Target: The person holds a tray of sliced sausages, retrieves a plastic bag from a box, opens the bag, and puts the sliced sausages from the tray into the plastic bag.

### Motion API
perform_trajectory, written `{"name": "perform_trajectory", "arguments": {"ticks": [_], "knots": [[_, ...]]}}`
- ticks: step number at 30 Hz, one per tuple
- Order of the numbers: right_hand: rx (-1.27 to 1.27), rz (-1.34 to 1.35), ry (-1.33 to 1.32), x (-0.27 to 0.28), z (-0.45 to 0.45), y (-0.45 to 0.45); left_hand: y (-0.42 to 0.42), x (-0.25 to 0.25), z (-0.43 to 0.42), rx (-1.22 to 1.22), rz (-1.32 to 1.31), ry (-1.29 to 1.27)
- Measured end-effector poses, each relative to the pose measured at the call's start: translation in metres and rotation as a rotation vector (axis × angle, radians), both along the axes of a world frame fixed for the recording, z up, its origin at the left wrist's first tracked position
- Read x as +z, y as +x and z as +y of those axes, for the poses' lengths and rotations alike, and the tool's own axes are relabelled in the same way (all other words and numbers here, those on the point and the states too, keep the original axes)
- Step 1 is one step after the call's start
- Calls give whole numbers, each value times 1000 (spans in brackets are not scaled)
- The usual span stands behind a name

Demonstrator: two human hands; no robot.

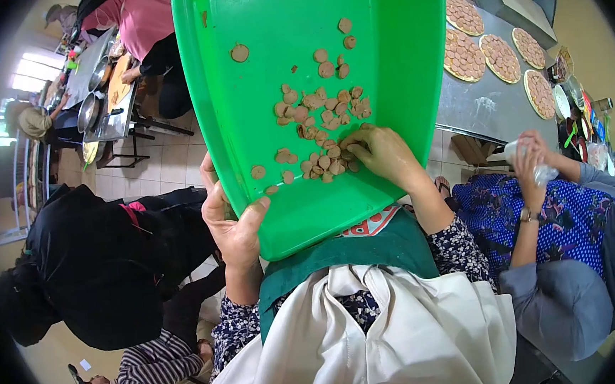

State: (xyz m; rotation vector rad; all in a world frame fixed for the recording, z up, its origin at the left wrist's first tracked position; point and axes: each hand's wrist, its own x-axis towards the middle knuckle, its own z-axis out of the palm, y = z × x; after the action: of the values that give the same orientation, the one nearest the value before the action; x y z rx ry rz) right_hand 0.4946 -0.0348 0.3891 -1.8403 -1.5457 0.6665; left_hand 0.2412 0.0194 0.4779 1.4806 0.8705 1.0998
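A green plastic tub (393, 86) is tilted in front of me, its near end against my apron. My left hand (235, 222) grips its left rim, thumb on the inside and fingers behind the wall. Many thin brown round slices, looking like sausage (323, 166), lie inside, mostly heaped in the lower middle, with a few scattered farther up. My right hand (383, 154) reaches over the right side into the tub. Its fingers are bent together at the heap's right edge, on some slices; the fingertips are partly hidden.
On the right, a metal table (480, 105) bears several round pizza bases topped with slices (501, 57). Beside it a person holds a clear plastic bag (545, 173). People in dark clothes (106, 263) are close on the left. Another worktable (127, 108) with pans stands at back left.
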Motion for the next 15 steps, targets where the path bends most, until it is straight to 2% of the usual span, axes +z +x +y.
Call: {"name": "perform_trajectory", "arguments": {"ticks": [2, 4, 6, 7, 12, 15], "knots": [[45, 75, -13, 1, 1, -2, -4, -6, 1, -2, 7, 16], [90, 150, -26, 1, 1, -3, -7, -15, 4, -17, -129, 103], [147, 325, -9, 2, 0, -3, -2, -3, -4, -4, -93, 9], [145, 325, -11, 5, -1, -1, 2, 3, -7, 5, -60, -82], [-8, 252, -55, 15, -9, 13, -4, 0, -7, 12, -27, -37], [-47, 303, -94, 26, -12, 14, -6, 0, -5, 19, -31, -44]]}}
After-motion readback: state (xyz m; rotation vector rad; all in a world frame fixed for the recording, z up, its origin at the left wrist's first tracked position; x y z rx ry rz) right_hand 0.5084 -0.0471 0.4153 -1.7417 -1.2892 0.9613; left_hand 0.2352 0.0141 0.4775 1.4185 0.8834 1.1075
